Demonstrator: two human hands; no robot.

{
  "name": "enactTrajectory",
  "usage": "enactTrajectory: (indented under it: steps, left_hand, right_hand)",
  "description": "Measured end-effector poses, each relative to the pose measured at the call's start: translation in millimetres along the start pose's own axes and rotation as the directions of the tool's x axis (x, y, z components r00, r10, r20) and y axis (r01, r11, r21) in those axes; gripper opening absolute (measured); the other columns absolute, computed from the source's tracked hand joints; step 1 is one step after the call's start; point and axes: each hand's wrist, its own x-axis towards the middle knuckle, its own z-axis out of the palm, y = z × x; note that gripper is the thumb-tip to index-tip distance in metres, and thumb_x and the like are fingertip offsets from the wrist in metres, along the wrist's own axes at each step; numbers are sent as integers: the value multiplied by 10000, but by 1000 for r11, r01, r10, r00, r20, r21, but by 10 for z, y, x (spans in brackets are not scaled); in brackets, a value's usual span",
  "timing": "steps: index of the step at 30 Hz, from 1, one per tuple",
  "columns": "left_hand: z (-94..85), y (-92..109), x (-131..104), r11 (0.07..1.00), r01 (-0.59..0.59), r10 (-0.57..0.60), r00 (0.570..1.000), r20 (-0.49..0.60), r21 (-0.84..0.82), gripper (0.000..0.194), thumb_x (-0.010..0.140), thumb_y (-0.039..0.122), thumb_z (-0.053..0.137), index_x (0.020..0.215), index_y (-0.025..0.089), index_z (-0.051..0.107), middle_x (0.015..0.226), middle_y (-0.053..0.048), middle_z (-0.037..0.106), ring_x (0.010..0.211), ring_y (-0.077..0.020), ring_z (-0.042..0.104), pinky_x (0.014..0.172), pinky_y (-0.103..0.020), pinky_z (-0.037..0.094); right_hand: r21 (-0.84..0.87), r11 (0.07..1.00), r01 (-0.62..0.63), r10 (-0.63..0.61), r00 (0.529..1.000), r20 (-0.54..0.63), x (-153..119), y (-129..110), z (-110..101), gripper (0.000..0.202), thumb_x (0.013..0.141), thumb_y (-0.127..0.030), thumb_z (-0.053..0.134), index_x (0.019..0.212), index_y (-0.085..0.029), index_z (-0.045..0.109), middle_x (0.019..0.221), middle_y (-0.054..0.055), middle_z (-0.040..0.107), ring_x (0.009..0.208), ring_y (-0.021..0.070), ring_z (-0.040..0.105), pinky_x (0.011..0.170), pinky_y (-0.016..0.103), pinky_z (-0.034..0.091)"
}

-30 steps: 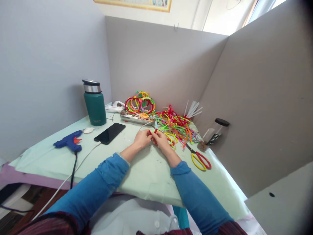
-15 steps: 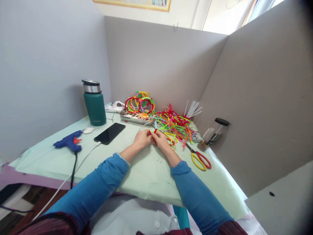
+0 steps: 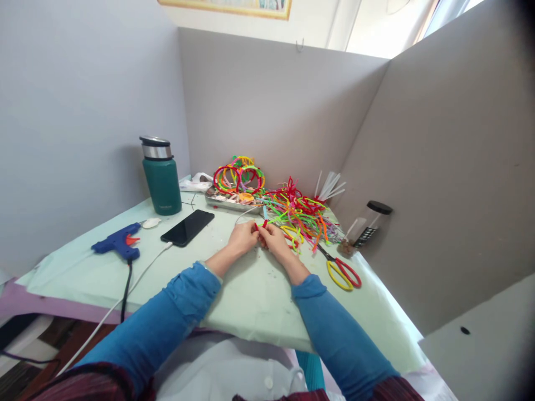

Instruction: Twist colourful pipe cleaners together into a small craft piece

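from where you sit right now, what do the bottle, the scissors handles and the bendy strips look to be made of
Green bottle: probably metal, matte-coated, judging by the bare silvery band under its lid.
Scissors handles: likely smooth plastic, one loop red, one yellow, against dark blades.
Bendy strips: seemingly fuzzy pipe cleaners; any wire core is hidden.

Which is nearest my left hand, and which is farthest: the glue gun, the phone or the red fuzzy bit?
Nearest your left hand first:
1. Red fuzzy bit: at its fingertips.
2. Phone: to its left.
3. Glue gun: farther left, past the phone.
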Motion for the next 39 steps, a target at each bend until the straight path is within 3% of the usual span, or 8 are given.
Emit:
enactTrajectory:
  steps: [39]
  left_hand:
    - [12, -10, 1, 999, -1, -1, 999, 39, 52, 185, 775, 255, 473, 841, 167, 622, 810, -58, 671, 770, -175, 595, 682, -253, 414]
  right_hand:
    - [-138, 989, 47, -46, 999, 14, 17, 38, -6, 226, 782, -384, 493, 669, -188, 485, 519, -34, 523, 456, 101, 476, 433, 204, 337]
